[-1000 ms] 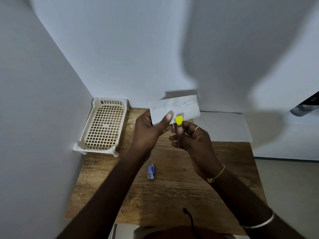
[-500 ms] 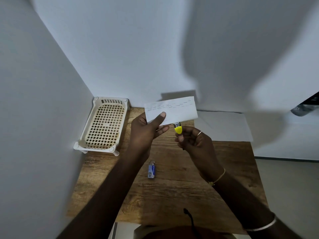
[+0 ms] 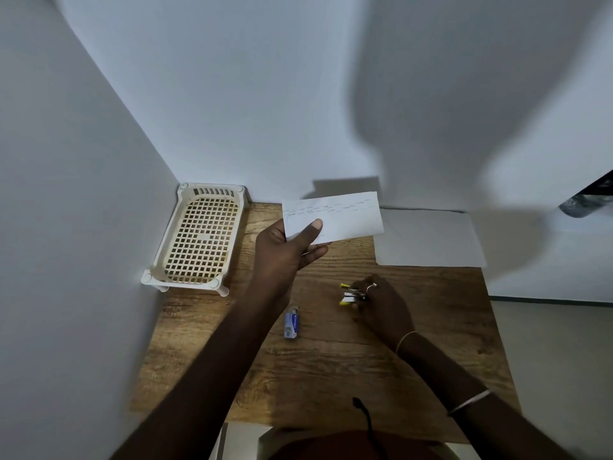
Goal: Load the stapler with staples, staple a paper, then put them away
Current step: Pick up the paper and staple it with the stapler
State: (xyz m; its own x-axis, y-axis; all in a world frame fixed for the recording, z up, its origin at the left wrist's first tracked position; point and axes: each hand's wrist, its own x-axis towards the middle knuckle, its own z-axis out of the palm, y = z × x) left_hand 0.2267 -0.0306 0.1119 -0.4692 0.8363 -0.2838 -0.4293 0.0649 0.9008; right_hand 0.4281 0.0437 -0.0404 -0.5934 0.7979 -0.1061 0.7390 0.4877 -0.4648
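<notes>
So the stapler is off the paper now, with the right hand gripping it just right of the staple box. The left hand pinches the paper, so stapling's probably done.

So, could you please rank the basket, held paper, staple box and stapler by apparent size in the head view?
1. basket
2. held paper, though raised nearer the camera
3. staple box and stapler look alike, stapler partly hidden

Left grip is raised forward, thumb pinching; right grip sits low, fingers curled.
</notes>
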